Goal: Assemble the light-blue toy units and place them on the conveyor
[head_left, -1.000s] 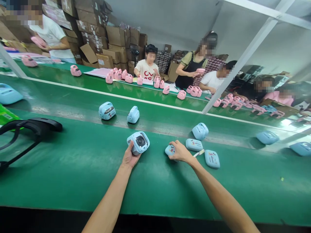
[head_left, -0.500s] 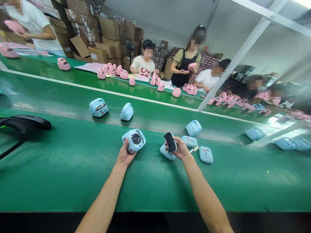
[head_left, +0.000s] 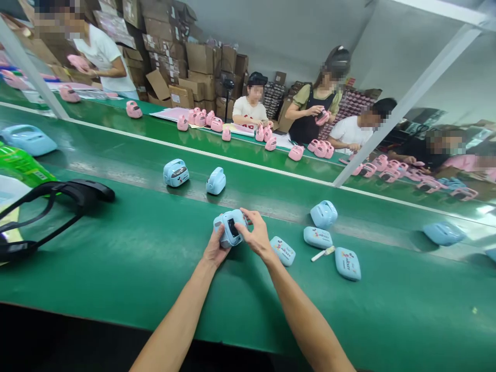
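In front of me a light blue toy-like speaker (head_left: 226,237) with a dark opening is gripped from the left and below by my left hand (head_left: 215,248). My right hand (head_left: 256,233) is closed on a light blue front cover (head_left: 239,217), holding it against the speaker's right side. Whether the cover sits flush cannot be made out, since my fingers hide part of it. Nearest my right wrist lies a printed blue cover (head_left: 283,251) on the green bench. Two more covers, one (head_left: 318,237) behind a small white stick-like tool (head_left: 323,253) and another (head_left: 348,263), lie farther right.
Blue speakers (head_left: 176,173) stand along the conveyor (head_left: 263,199) beyond the bench. At left lie a black strapped headset-like item (head_left: 77,196) and a green packet (head_left: 23,165). Across the line, several people handle pink speakers (head_left: 199,118). A white post (head_left: 406,106) rises at right.
My right hand has brought the cover left to the speaker, and my hands have come together. The speaker has turned in my left hand. The head view has shifted left.
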Available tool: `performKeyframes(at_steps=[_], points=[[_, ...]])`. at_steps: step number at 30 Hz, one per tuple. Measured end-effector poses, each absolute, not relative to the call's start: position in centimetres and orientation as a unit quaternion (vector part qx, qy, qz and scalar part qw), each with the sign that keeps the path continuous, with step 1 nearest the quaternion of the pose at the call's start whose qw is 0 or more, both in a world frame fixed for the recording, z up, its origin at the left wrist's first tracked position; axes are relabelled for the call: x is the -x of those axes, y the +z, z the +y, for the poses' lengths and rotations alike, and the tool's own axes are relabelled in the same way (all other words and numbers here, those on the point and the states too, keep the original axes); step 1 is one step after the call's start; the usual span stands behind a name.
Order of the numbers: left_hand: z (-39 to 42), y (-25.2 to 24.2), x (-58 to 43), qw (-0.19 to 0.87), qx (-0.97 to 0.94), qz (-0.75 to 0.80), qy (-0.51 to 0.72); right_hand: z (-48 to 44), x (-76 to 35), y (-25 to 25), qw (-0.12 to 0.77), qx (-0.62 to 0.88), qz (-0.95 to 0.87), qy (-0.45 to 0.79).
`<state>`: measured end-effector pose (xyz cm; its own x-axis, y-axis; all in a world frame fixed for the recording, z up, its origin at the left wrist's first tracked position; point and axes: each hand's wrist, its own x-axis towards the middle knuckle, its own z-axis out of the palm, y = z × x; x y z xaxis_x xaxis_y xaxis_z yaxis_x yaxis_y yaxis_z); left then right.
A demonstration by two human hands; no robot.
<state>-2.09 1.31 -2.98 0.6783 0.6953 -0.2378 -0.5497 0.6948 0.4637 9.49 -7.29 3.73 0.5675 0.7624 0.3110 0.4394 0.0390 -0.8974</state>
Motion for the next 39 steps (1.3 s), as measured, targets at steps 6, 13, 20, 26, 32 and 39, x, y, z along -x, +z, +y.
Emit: performKeyframes(at_steps=[6, 13, 20, 26, 32, 39], points=[[1.3, -3.3, 2.3, 0.907, -0.176, 0.196, 0.329, -7.4, -8.0, 3.4, 0.412, 0.725, -0.548, 0.067], [1.2, -2.1, 2.8, 0.913, -0.179, 0.242, 0.276, -9.1, -11.7, 1.9, 0.413, 0.597, -0.674, 0.138], [1.0, -1.8, 2.9, 0.906, -0.185, 0.271, 0.269, -8.8, -12.6, 1.0, 0.435, 0.594, -0.654, 0.175], [1.0, -1.1, 3.2, 0.921, -0.161, 0.245, 0.255, -9.1, -13.1, 1.9, 0.486, 0.558, -0.630, 0.235], [1.0, -0.4, 3.5, 0.941, -0.149, 0.202, 0.226, -9.5, -15.0, 2.1, 0.608, 0.506, -0.527, 0.309], [1.2, -0.3, 3.5, 0.937, -0.156, 0.215, 0.228, -9.4, -14.8, 2.4, 0.552, 0.555, -0.572, 0.247]])
